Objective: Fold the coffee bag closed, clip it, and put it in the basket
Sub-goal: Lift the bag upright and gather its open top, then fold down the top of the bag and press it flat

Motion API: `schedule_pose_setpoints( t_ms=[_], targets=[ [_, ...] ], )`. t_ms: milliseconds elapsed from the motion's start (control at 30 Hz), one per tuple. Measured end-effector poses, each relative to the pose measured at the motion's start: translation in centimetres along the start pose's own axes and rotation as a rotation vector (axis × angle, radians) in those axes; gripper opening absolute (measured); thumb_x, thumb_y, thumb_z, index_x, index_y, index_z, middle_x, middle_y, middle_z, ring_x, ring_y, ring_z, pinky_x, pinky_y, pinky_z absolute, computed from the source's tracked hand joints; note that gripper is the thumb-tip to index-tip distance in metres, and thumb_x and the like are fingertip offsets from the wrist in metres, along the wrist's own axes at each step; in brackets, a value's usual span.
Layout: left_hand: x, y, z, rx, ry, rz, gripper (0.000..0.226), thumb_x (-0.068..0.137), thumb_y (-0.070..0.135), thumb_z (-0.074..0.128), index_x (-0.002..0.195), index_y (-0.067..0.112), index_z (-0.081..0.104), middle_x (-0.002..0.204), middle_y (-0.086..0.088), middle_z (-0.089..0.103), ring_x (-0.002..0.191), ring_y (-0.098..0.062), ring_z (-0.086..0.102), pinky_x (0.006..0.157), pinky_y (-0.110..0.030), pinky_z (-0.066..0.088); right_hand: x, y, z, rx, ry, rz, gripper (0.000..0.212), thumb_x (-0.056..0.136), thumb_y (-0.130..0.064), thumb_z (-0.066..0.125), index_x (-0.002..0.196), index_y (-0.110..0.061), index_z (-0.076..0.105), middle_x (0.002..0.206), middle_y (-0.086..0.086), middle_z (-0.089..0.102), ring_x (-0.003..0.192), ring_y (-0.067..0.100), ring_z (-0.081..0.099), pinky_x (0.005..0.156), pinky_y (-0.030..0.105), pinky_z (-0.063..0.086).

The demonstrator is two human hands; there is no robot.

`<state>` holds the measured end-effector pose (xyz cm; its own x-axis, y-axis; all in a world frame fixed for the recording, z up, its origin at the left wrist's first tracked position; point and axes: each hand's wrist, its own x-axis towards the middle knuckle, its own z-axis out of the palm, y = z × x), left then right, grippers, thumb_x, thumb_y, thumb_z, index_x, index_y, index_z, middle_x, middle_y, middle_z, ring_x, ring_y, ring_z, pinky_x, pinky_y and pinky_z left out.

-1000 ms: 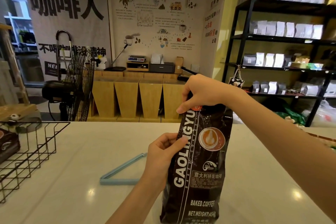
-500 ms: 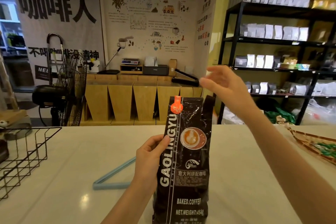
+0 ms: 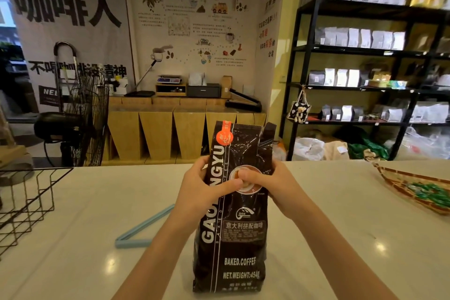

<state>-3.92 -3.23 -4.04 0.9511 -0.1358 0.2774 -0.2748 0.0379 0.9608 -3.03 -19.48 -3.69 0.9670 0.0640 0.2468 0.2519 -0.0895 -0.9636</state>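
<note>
Head view, the only one. Bag point(image 3: 233, 221) upright on table point(image 3: 328, 238), centre, long axis vertical, base down near the front edge, label facing the camera. Top end unfolded, standing tall and free above both hands; right corner of the mouth gaping a little. Left hand point(image 3: 202, 192) wrapped round the bag's left edge at about mid-height, thumb across the front, other fingers behind and unseen. Right hand point(image 3: 272, 185) mirrored on the right edge, thumb pressed onto the round cup logo, thumb tips of the two hands close together. Both sets of fingers closed on the bag, squeezing its middle; not spread, not pinching the top. Clip point(image 3: 143, 231), pale blue, open in a V, flat on the table just left of the bag, partly behind the left forearm. Wire basket point(image 3: 29, 200) at far left edge, well apart from the bag. Wicker tray point(image 3: 414, 190) at far right, green things in it. Key relation: the part to fold lies straight above the fingers, along the bag's long axis, both hands equally near it. Judged: fold not yet begun; hands likely need to slide upward to the free top before rolling it down. Clip nearer the left hand, basket also on the left. Risk, as a guess: bag tipping if both hands let go at once.
</note>
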Motion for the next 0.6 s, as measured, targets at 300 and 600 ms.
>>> schedule_pose_setpoints(
  t_ms=[300, 600],
  targets=[
    [-0.3, -0.2, 0.4, -0.061, 0.117, 0.044, 0.041, 0.055, 0.005, 0.081, 0.087, 0.024, 0.063, 0.076, 0.008, 0.074, 0.073, -0.006, 0.07, 0.055, -0.014, 0.052, -0.4, -0.2, 0.5, 0.093, 0.037, -0.05, 0.042, 0.05, -0.028, 0.078, 0.088, -0.016, 0.069, 0.093, 0.01, 0.074, 0.088, 0.026, 0.071, 0.084, 0.042, 0.055],
    [0.9, 2.9, -0.3, 0.008, 0.037, 0.146, 0.034, 0.06, 0.01, 0.078, 0.087, 0.024, 0.062, 0.074, 0.012, 0.074, 0.071, -0.004, 0.069, 0.056, -0.014, 0.052, -0.7, -0.6, 0.5, 0.118, -0.041, -0.09, 0.024, 0.058, -0.021, 0.074, 0.082, -0.023, 0.07, 0.077, -0.003, 0.077, 0.078, 0.017, 0.072, 0.064, 0.02, 0.056]
  ],
)
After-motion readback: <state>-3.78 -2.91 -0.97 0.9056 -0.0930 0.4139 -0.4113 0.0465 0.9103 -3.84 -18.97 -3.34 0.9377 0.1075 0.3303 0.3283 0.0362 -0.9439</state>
